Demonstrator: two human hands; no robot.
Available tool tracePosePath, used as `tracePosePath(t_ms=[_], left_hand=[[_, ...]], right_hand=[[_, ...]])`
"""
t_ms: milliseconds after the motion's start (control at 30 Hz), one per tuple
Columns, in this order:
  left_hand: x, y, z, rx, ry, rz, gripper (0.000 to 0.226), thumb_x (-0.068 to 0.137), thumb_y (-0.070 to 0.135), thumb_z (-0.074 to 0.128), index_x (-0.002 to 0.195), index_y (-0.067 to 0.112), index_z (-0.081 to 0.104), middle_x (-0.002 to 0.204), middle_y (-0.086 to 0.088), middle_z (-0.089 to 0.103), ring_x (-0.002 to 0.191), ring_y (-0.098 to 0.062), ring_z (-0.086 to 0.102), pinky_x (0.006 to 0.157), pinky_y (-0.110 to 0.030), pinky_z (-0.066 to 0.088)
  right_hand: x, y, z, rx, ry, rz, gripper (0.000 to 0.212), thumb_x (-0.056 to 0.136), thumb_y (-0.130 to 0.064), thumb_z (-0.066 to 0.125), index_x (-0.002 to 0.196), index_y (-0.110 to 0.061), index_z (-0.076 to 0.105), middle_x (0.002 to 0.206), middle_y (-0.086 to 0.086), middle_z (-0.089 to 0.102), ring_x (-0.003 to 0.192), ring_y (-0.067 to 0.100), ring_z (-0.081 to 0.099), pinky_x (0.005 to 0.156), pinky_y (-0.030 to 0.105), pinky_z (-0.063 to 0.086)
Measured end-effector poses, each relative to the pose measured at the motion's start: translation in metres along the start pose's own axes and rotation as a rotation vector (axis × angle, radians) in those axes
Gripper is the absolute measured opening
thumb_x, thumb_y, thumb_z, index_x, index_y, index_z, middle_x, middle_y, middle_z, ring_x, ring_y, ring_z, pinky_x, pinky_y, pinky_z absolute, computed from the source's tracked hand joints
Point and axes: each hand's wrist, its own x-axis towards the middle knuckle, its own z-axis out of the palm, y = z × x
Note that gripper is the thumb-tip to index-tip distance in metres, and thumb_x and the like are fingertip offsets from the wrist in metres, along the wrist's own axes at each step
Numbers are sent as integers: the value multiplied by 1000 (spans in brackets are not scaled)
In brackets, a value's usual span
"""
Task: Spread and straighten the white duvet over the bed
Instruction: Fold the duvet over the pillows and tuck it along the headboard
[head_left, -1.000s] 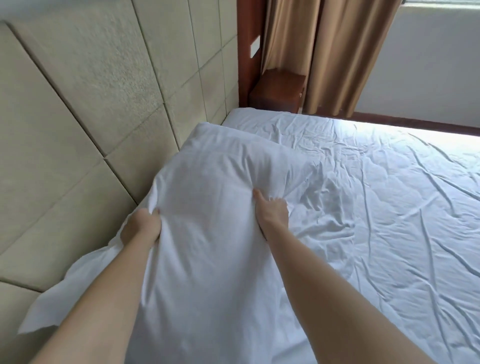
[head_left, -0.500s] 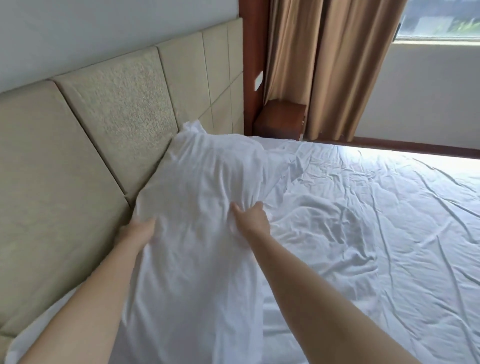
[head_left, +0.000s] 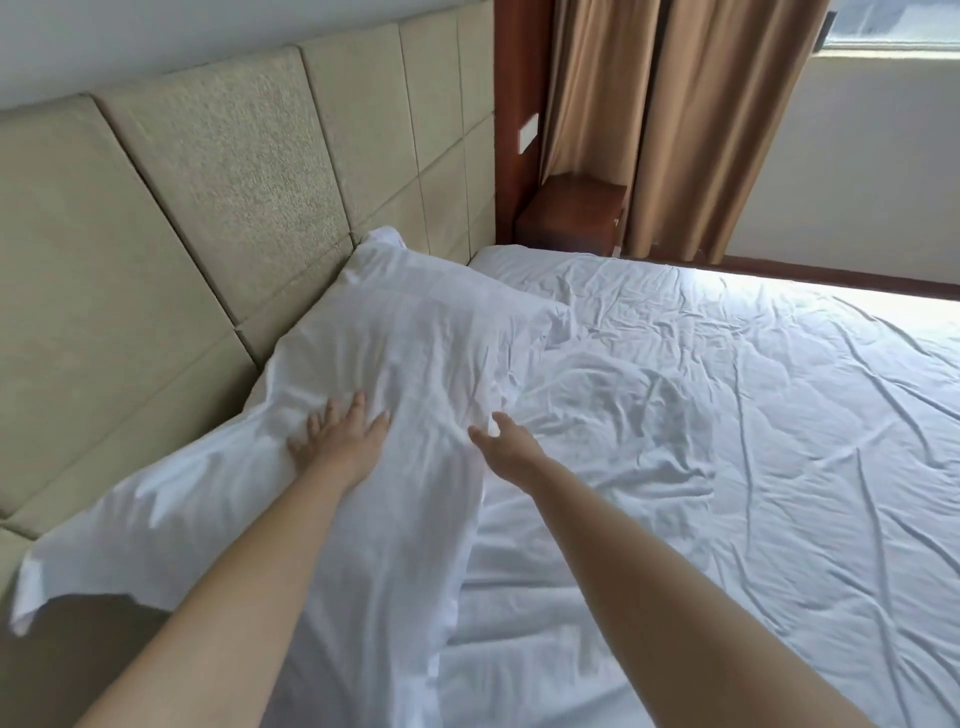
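Observation:
A white pillow (head_left: 405, 332) lies along the padded headboard (head_left: 218, 197), its far corner up against the panels. My left hand (head_left: 340, 434) rests flat on the pillow with the fingers spread. Just off the pillow's right edge is my right hand (head_left: 506, 444), fingers relaxed and holding nothing. The white duvet (head_left: 727, 441) covers the bed to the right, wrinkled and creased, with a rumpled patch beside the pillow.
A wooden nightstand (head_left: 571, 213) stands at the far corner of the bed beside a wooden post (head_left: 514, 104). Tan curtains (head_left: 675, 119) hang behind it, below a window (head_left: 893, 26). Bright light falls on the duvet's far edge.
Both hands have let go of the pillow's sides. The pillow has been set down against the headboard, the left hand now flat on it and the right hand off it.

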Motion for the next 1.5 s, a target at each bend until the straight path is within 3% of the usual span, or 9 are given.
tracePosePath(t_ms=[200,400,600,767,867,1133,1333,1433,1500], left_hand=[[-112,19,47,264,-49,70,91,85,68,45,150,37,-12,157,-3,-24,145,-30,-16,113,-62,5],[-176,27,76,353,-208,70,86,85,52,59,152,34,8,158,0,-21,146,-28,-15,113,-60,13],[-182,25,89,428,-63,21,84,88,46,58,151,30,5,158,-3,-13,146,-27,-6,108,-61,21],[-153,16,81,307,292,59,52,95,44,39,143,26,31,143,-1,33,127,-24,34,102,-42,32],[-124,7,62,280,391,41,45,98,44,34,139,27,36,135,-3,38,117,-24,39,98,-38,33],[-9,-57,7,69,163,-136,58,95,62,18,147,36,21,150,-5,25,133,-29,28,108,-43,27],[76,-78,-7,-80,69,-217,65,89,70,22,145,36,23,152,-9,25,140,-30,22,112,-48,22],[107,-89,-8,-73,81,-292,82,83,78,23,149,29,19,155,-14,20,141,-32,22,111,-47,22],[123,-96,-8,-127,67,-353,96,77,84,25,151,23,18,151,-15,29,138,-33,31,109,-44,28]], right_hand=[[-59,75,-35,-73,-72,-57,61,99,-44,39,148,-9,29,153,11,32,139,28,32,111,36,26],[-88,106,-52,-156,-120,-79,58,99,-41,39,147,-9,32,152,10,33,137,29,34,110,36,28],[-86,108,-30,-134,-171,-117,56,100,-39,40,146,-9,33,150,11,36,137,28,34,109,33,28],[-57,63,-13,72,-169,-103,64,99,-48,38,149,-10,26,152,10,33,139,27,31,111,36,26],[-34,29,-4,196,-190,-59,73,97,-54,36,151,-9,16,155,11,26,142,28,26,113,39,23],[27,-29,36,526,-82,195,100,85,-63,52,152,-14,-4,158,8,15,142,29,25,114,38,22],[71,-48,48,711,145,377,113,72,-61,70,151,-20,1,153,11,23,135,33,34,114,44,25],[83,-48,52,745,194,411,112,65,-59,76,147,-30,6,146,12,33,128,34,41,111,43,29],[88,-45,54,762,199,389,108,66,-56,78,144,-37,6,142,10,38,125,31,44,108,40,30]])
